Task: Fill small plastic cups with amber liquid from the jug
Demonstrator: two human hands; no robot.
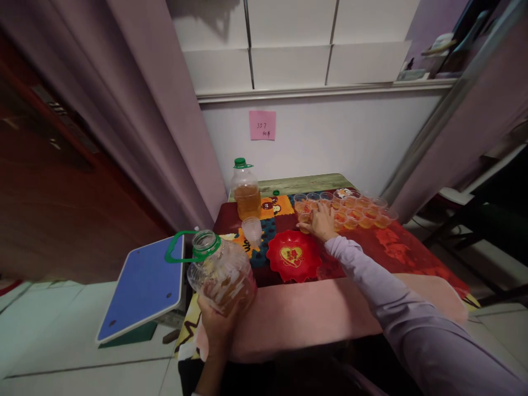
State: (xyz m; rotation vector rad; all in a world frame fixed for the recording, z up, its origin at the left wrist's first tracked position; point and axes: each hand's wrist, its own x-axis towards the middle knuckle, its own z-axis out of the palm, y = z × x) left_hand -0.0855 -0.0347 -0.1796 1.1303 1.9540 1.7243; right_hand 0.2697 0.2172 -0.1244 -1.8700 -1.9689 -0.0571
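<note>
A large clear plastic jug (225,275) with a green collar, a green loop handle and an uncapped mouth tilts at the table's front left. My left hand (220,319) is closed around its lower side, and some amber liquid shows inside. At the rows of clear plastic cups (358,215), my right hand (322,221) has its thumb and fingers around a cup (304,218) at the front left corner. Orange-coloured contents show in many of the cups. My fingers partly hide the cups behind them.
A red scalloped plate (284,270) lies between my hands. Behind it are a stack of clear cups (252,231), a capped jug (247,199) of amber liquid and a loose green cap (276,192). A blue board (142,286) stands left of the table.
</note>
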